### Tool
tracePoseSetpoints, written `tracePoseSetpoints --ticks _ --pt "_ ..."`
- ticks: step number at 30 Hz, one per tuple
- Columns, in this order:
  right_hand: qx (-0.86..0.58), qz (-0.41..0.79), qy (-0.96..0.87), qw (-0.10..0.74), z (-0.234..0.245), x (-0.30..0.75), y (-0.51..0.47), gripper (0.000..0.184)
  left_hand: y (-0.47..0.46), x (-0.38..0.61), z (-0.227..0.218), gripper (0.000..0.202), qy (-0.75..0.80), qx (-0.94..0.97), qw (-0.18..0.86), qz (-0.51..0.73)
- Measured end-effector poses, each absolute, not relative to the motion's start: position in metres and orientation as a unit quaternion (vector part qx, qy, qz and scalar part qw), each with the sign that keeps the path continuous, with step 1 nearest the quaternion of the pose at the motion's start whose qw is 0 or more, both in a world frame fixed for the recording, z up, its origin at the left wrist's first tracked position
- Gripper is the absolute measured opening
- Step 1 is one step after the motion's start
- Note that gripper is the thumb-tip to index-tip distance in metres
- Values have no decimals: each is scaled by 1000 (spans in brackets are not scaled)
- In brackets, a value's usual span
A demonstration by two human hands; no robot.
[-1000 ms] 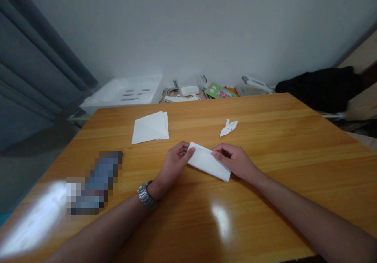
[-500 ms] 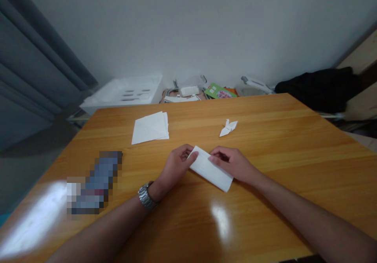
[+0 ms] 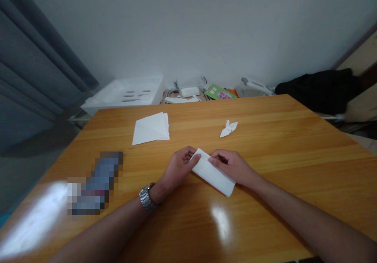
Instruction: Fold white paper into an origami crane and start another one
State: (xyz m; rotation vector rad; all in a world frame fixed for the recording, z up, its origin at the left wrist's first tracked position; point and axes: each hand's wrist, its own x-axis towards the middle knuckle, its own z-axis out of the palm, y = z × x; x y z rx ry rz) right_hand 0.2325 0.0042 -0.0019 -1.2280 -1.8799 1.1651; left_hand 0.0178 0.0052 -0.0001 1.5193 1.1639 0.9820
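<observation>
A folded sheet of white paper point(image 3: 214, 174), shaped like a slanted rectangle with faint lines, is between my two hands near the middle of the table. My left hand point(image 3: 181, 165), a metal watch on its wrist, pinches the upper left corner with the thumb on top and the fingers behind. On the far long edge, my right hand point(image 3: 231, 164) grips the sheet between thumb and curled fingers. Beyond my right hand stands a small white origami crane point(image 3: 229, 128). A few loose white sheets point(image 3: 151, 128) lie in a stack farther back to the left.
A pixelated dark flat object point(image 3: 98, 184) lies on the wooden table point(image 3: 279, 137) at the left. Past the far edge are a white foam tray point(image 3: 126, 92), a green booklet point(image 3: 219, 92) and assorted items. Black cloth point(image 3: 315, 90) is at the back right.
The folded paper and both hands sit very slightly lower and to the right in view. Both hands keep their hold; the crane and the stack stay where they were.
</observation>
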Motion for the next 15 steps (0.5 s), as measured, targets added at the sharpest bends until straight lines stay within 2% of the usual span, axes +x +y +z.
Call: tracePoseSetpoints --ticks 9,15 --pt "-465 426 -713 306 -1 231 4 26 7 17 -4 26 468 610 491 410" --pt "-488 417 -676 361 -4 235 8 30 4 18 1 32 458 554 545 431"
